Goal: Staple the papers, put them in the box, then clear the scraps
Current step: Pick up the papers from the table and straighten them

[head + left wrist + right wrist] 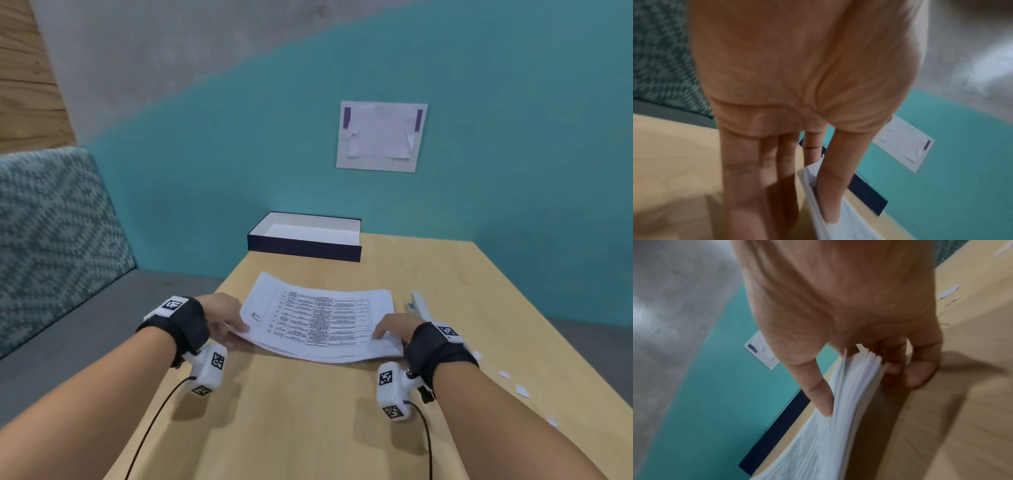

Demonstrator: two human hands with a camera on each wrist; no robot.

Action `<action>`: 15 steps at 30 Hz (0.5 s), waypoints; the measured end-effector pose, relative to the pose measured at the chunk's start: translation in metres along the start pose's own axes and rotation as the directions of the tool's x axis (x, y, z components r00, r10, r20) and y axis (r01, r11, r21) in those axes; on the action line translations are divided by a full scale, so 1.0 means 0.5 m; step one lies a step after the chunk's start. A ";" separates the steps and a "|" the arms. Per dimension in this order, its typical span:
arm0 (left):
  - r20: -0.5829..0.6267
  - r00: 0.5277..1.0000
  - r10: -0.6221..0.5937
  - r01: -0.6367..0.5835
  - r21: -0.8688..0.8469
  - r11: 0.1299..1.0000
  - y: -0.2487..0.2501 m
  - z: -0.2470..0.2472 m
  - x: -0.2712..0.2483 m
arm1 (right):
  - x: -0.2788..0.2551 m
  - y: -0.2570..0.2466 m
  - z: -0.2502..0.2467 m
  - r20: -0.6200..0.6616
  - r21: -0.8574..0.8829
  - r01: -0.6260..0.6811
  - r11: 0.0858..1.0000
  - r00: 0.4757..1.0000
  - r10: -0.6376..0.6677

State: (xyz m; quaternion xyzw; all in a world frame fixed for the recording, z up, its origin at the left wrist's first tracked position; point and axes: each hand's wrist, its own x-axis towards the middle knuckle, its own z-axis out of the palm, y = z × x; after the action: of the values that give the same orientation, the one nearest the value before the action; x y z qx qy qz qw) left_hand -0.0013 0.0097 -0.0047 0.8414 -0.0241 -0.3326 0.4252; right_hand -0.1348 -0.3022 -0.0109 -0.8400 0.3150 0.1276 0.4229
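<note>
A stack of printed papers (322, 318) lies on the wooden table (308, 411), slightly raised at both near corners. My left hand (226, 322) pinches the stack's left edge, thumb on top and fingers beneath, as the left wrist view shows at the papers (838, 219). My right hand (394, 330) pinches the right edge; in the right wrist view the thumb lies on the sheets (849, 394) and the fingers curl under. A dark blue box (305, 236) with a white inside stands open at the table's far edge. A white stapler (423, 305) lies just right of the stack.
Several small white paper scraps (520, 390) lie along the table's right edge. A teal wall with a taped sheet (382, 135) rises behind the box. A patterned bench (58, 233) stands to the left, below table height.
</note>
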 end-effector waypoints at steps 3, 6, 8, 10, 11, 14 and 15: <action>-0.005 0.993 0.116 -0.115 -0.105 0.988 -0.006 -0.006 -0.023 | 0.016 0.031 -0.007 0.039 0.359 0.012 0.933 0.999 -0.028; -0.049 0.955 0.293 -0.297 -0.132 0.946 -0.028 -0.006 -0.042 | -0.041 0.036 -0.013 -0.091 0.552 0.174 0.816 0.985 -0.149; -0.124 0.907 0.402 -0.418 -0.145 0.897 -0.044 0.000 -0.060 | -0.064 0.053 -0.019 -0.282 0.540 0.365 0.758 0.928 -0.246; -0.240 0.839 0.488 -0.531 -0.175 0.829 -0.055 0.007 -0.078 | -0.088 0.067 -0.024 -0.385 0.550 0.502 0.668 0.862 -0.331; -0.285 0.805 0.520 -0.578 -0.180 0.796 -0.058 0.009 -0.083 | -0.098 0.072 -0.026 -0.422 0.551 0.549 0.628 0.833 -0.358; -0.301 0.752 0.587 -0.638 -0.107 0.762 -0.062 0.015 -0.095 | -0.115 0.078 -0.025 -0.487 0.541 0.630 0.557 0.775 -0.404; -0.284 0.755 0.590 -0.626 -0.047 0.778 -0.066 0.017 -0.091 | -0.117 0.079 -0.022 -0.483 0.569 0.619 0.541 0.784 -0.389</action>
State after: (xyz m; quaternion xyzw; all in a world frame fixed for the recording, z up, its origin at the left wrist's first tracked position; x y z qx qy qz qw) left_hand -0.0498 0.0395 -0.0081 0.7911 -0.2188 -0.0664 0.5674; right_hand -0.2053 -0.3036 -0.0011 -0.6769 0.1400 -0.2597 0.6743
